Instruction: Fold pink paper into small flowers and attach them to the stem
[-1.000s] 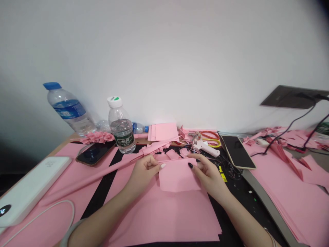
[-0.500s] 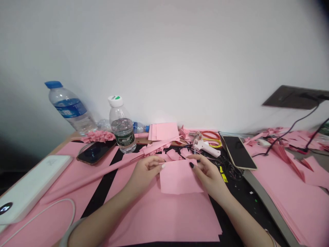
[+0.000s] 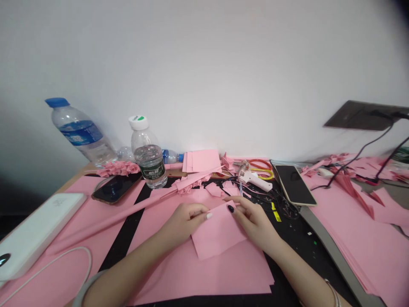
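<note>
A small pink sheet of paper (image 3: 219, 234) is held tilted between my two hands. My left hand (image 3: 188, 224) pinches its upper left edge, thumb on top. At the upper right corner, my right hand (image 3: 252, 219) grips it between thumb and fingers; the fingertips behind the paper are partly hidden. Beneath lies a larger stack of pink paper (image 3: 236, 277). Just beyond the hands are pink paper scraps (image 3: 214, 189) and a white glue gun (image 3: 255, 181).
A clear water bottle (image 3: 148, 162) and a blue-capped bottle (image 3: 79, 132) stand at the back left. A white power bank (image 3: 41, 234) and a dark phone (image 3: 115, 189) lie left. Another phone (image 3: 295, 184), black cables (image 3: 289, 209) and more pink sheets (image 3: 345, 230) are on the right.
The small sheet has turned from nearly level to slanted, its lower edge now nearer to me. Both hands have shifted slightly with it, still gripping. The view has moved a little.
</note>
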A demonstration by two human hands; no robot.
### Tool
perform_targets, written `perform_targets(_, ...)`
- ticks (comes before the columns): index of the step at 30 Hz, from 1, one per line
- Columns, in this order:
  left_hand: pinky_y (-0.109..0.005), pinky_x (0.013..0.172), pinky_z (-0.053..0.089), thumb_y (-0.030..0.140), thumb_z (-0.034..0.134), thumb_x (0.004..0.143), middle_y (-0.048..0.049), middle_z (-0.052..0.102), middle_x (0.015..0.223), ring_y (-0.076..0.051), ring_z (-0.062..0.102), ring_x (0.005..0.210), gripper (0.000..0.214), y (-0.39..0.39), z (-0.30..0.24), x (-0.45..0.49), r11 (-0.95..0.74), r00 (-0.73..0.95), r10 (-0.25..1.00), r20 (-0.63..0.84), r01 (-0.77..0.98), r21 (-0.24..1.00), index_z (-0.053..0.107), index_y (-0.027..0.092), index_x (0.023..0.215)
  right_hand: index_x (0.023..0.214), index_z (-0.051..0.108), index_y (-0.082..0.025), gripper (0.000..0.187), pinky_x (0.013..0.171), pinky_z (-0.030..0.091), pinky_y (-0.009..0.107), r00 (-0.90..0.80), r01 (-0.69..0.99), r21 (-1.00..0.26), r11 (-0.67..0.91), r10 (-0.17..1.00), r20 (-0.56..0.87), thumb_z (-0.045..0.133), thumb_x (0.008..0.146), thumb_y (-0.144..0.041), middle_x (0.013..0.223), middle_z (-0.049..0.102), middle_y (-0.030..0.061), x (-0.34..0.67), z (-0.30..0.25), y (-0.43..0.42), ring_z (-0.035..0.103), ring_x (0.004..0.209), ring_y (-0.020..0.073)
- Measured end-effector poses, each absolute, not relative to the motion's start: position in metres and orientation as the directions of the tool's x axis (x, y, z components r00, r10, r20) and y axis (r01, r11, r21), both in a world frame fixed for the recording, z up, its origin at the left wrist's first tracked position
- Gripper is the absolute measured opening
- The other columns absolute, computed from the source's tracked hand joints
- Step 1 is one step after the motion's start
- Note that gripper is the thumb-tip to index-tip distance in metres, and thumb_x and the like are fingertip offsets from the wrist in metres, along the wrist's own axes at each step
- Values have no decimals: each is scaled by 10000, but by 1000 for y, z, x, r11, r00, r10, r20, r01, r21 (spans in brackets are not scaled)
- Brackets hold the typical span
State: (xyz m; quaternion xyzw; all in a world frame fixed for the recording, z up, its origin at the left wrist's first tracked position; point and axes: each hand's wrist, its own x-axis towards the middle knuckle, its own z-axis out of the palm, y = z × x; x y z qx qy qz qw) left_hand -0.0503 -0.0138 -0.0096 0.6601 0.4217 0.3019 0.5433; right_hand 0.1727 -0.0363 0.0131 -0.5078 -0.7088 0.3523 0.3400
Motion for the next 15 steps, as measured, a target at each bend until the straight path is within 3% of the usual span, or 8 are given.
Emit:
perform_targets(2,-254,596,381,388,575,862,-8,610,677,-170,536,655,270,-14,-9,-49,-49,444,894,-55,221,974,657,175,717,929,624,-168,164,511,265,233,-236,502,-831,240,962,135,485,926,-255,542,349,-82,174,13,-36,320,506,106)
perform_targets(5,-246,574,351,384,566,860,6,544,642,-157,485,632,274,-14,-8,-48,-65,442,896,-48,236,970,597,182,677,783,590,-177,209,524,285,233,-224,528,-813,247,963,147,502,932,-293,551,367,-71,176,11,-35,325,520,103)
perform_targets(10,-241,575,329,382,544,877,22,478,647,-145,447,632,279,-13,-9,-50,-56,396,917,-51,254,966,550,183,681,769,632,-173,244,484,276,221,-272,476,-850,225,957,101,536,931,-329,540,337,-74,175,15,-34,310,493,92)
perform_targets(15,-235,574,335,401,581,864,27,461,656,-139,434,635,293,-9,-10,-53,-20,340,940,-36,160,987,539,181,675,813,706,-174,254,477,449,228,-315,345,-927,146,949,32,543,926,-332,585,562,-23,174,16,-34,526,472,113)
